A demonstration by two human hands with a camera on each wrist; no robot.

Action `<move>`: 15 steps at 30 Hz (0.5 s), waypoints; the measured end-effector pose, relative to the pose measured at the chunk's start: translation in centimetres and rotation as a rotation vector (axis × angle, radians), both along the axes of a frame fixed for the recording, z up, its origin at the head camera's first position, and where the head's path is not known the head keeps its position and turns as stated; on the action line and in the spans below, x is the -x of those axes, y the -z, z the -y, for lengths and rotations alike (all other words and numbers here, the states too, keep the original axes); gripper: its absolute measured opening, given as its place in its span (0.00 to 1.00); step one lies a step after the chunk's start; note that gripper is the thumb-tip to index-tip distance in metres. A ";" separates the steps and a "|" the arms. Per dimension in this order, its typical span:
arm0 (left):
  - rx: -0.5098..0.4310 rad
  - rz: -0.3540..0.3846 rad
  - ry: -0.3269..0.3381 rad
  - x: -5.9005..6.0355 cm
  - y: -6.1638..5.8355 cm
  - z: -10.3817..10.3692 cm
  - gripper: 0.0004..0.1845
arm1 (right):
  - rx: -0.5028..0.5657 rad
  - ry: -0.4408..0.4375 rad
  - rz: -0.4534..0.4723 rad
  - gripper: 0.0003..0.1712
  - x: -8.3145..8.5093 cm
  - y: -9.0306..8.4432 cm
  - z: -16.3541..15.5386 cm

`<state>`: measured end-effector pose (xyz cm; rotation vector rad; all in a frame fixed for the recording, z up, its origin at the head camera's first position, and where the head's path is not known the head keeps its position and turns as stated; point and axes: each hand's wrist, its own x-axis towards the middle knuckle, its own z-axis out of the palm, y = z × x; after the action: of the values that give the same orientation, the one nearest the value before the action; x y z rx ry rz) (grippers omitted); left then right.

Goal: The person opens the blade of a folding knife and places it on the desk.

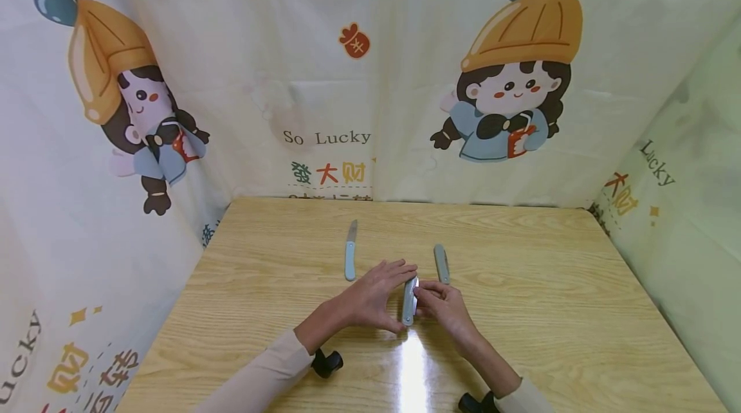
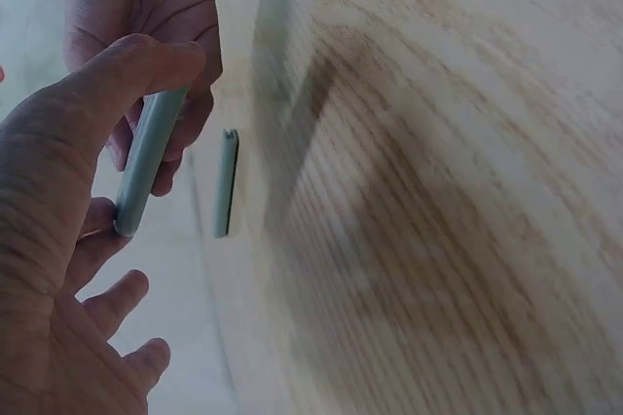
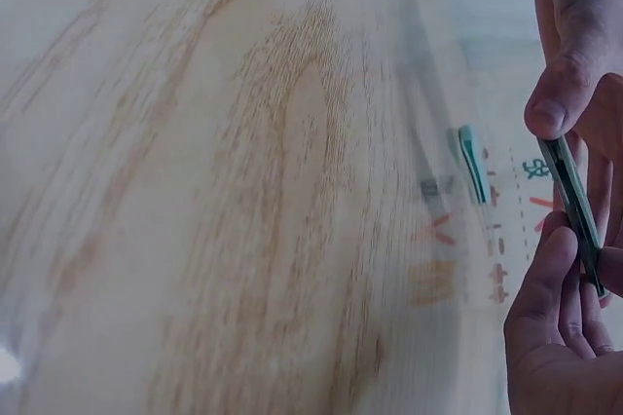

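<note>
A pale green folding knife [image 1: 410, 300] is held upright just above the wooden table [image 1: 550, 284], between both hands. My left hand [image 1: 382, 294] grips it from the left, thumb pressed on its side [image 2: 146, 157]. My right hand [image 1: 441, 302] pinches it from the right, thumb and fingers on its edge [image 3: 574, 203]. Whether its blade is out I cannot tell. A second knife [image 1: 350, 252] lies open to the far left with its blade pointing away [image 3: 474, 162]. A third, folded knife [image 1: 442, 263] lies just beyond my right hand [image 2: 226, 181].
Printed cloth [image 1: 324, 78] with cartoon figures walls the table on the back and both sides. Bare wood stretches left, right and in front of the hands. A glare spot [image 1: 413, 361] lies on the table near the front edge.
</note>
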<state>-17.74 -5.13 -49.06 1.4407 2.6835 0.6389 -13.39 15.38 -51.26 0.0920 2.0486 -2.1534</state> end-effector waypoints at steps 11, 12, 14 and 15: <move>-0.323 0.422 -0.178 -0.6 1.1 0.5 0.49 | -0.022 0.043 0.023 0.22 0.0 -0.1 0.4; -0.400 0.512 -0.209 -0.7 1.3 0.5 0.45 | -0.020 0.042 0.021 0.22 0.0 -0.1 0.4; -0.545 0.680 -0.242 -0.7 1.7 0.5 0.37 | -0.009 0.040 0.016 0.21 0.0 0.0 0.5; -0.596 0.745 -0.247 -0.8 1.9 0.5 0.33 | -0.003 0.037 0.011 0.20 0.0 0.0 0.5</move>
<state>-16.99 -5.62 -50.92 0.6733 2.1389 1.6951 -13.36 14.86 -51.28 0.1425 2.0597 -2.1663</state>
